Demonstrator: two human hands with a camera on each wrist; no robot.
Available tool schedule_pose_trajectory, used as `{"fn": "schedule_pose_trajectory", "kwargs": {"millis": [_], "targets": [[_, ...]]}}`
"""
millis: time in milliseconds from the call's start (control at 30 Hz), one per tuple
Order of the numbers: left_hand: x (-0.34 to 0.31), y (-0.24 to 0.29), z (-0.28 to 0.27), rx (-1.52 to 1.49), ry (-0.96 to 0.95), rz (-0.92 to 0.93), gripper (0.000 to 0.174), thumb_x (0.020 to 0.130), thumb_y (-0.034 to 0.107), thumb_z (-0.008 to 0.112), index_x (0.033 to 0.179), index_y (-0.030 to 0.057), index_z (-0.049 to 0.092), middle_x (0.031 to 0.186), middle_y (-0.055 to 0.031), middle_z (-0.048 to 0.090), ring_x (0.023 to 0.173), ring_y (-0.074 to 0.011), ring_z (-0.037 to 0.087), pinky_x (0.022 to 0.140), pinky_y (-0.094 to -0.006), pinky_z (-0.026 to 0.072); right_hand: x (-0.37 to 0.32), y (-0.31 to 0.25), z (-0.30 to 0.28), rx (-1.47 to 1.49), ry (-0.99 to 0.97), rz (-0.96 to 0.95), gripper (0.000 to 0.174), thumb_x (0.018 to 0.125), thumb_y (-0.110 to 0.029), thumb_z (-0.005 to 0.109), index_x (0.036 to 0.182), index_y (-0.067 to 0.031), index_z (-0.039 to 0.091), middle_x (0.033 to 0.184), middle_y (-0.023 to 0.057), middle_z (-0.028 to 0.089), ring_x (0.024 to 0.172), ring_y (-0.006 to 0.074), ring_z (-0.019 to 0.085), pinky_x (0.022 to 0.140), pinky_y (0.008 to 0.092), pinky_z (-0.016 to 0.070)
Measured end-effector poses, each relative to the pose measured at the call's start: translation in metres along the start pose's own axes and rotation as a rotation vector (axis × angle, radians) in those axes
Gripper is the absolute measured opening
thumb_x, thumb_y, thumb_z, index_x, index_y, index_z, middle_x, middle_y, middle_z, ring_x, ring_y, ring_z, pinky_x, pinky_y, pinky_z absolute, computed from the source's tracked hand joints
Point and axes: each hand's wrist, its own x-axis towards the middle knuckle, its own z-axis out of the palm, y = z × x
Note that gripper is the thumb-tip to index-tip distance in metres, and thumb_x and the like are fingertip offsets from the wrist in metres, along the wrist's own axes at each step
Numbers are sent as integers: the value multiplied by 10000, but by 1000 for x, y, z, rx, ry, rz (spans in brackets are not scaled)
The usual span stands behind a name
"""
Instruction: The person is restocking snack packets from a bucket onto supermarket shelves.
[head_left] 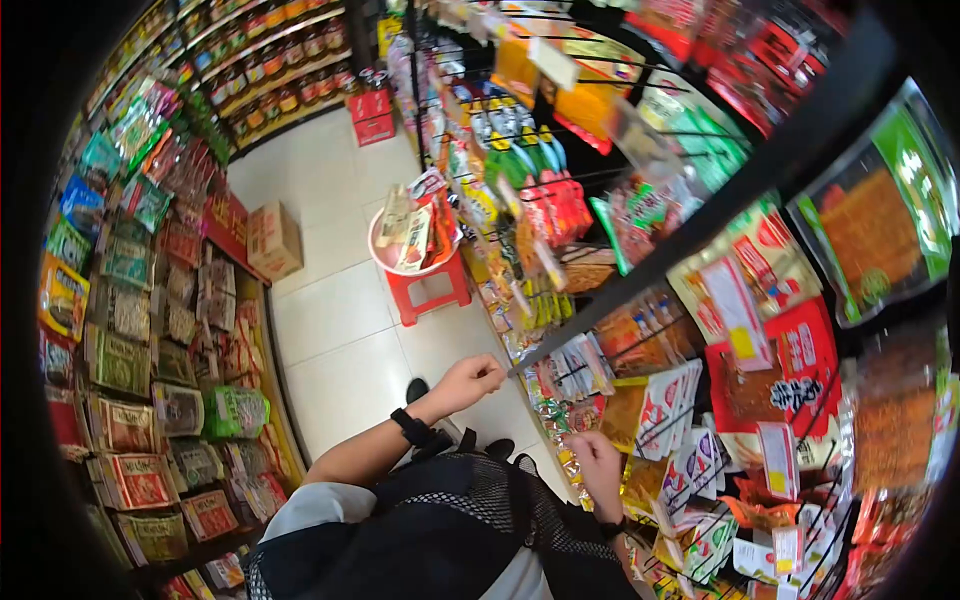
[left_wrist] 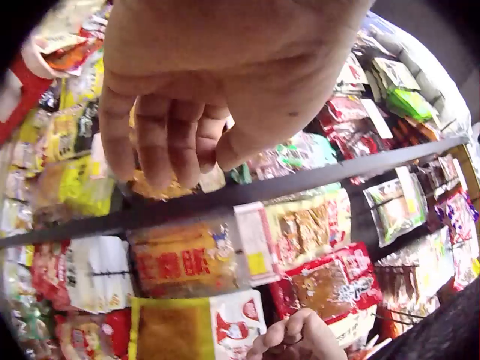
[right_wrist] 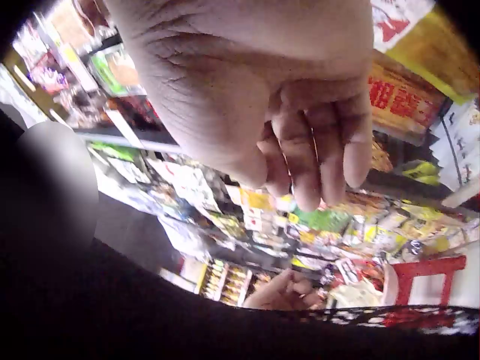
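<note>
In the head view my left hand, with a dark watch on its wrist, hangs in the air over the aisle, left of the hanging snack packs. Its fingers are loosely curled and hold nothing, as the left wrist view of that hand also shows. My right hand is lower and further right, in front of a yellow-edged pack; in the right wrist view its fingers bend loosely around nothing. A red pack hangs beyond it on the rack.
A dark rack bar crosses between the packs. Ahead on the tiled floor stands a red stool bearing a basin of packs. Cardboard box and red box lie further off; packs line the left shelf.
</note>
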Motion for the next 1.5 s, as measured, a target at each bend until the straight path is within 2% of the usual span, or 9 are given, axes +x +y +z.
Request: {"fn": "schedule_pose_trajectory", "kwargs": {"millis": [267, 400, 600, 933, 1167, 1267, 1333, 1433, 1500], "targets": [[-33, -71, -138, -22, 226, -202, 312, 959, 302, 609, 796, 38, 581, 695, -19, 593, 652, -103, 548, 620, -283, 465, 122, 67, 150, -68, -481, 157, 216, 971, -186, 573, 895, 6, 639, 842, 48, 672, 782, 95, 624, 701, 234, 495], [-47, -88, -214, -138, 339, -266, 336, 953, 312, 615, 755, 46, 565, 666, -9, 563, 626, -99, 514, 595, -280, 442, 173, 92, 235, 13, -520, 443, 220, 975, -235, 578, 941, -22, 620, 858, 60, 685, 786, 123, 655, 704, 262, 530], [-47, -104, -320, -149, 500, -248, 334, 951, 305, 604, 726, 68, 542, 631, 18, 501, 578, -81, 438, 533, -273, 391, 239, 91, 324, -80, -567, 521, 203, 941, -252, 612, 946, -49, 625, 851, 53, 687, 723, 117, 658, 639, 255, 544], [-53, -139, -403, -249, 685, -321, 342, 947, 306, 604, 692, 98, 511, 613, 28, 476, 537, -76, 427, 488, -253, 388, 329, 51, 423, -117, -622, 435, 211, 907, -243, 617, 909, -32, 617, 783, 49, 666, 653, 108, 630, 548, 252, 507], [-62, -152, -450, -257, 831, -458, 343, 960, 289, 605, 694, 103, 493, 606, 28, 466, 527, -73, 414, 483, -253, 378, 460, 95, 538, -175, -476, 362, 260, 860, -271, 689, 955, -40, 617, 748, 25, 594, 641, 105, 586, 510, 236, 475], [-50, -142, -464, -244, 843, -547, 345, 963, 299, 606, 700, 106, 494, 609, 30, 466, 521, -70, 412, 480, -248, 374, 526, 116, 588, -439, -327, -22, 444, 823, -377, 733, 1011, 13, 637, 828, 108, 664, 724, 215, 646, 637, 356, 520], [-38, -132, -473, -224, 813, -623, 339, 967, 300, 603, 709, 106, 497, 611, 31, 467, 525, -69, 416, 484, -248, 374, 553, 65, 605, -353, -242, 256, 524, 807, -441, 730, 985, 47, 657, 830, 178, 683, 784, 295, 666, 739, 393, 518], [-31, -139, -485, -241, 793, -695, 340, 971, 300, 600, 711, 107, 496, 623, 32, 476, 535, -67, 419, 494, -248, 368, 608, 124, 659, -132, -49, 305, 541, 847, -457, 642, 997, 62, 669, 917, 273, 683, 907, 393, 673, 814, 435, 520], [-31, -139, -490, -242, 805, -731, 343, 969, 302, 607, 709, 108, 496, 628, 32, 482, 538, -66, 421, 493, -243, 362, 637, 120, 670, -359, -19, 431, 519, 879, -430, 589, 1011, 65, 672, 982, 307, 676, 972, 439, 659, 849, 463, 516]]}}
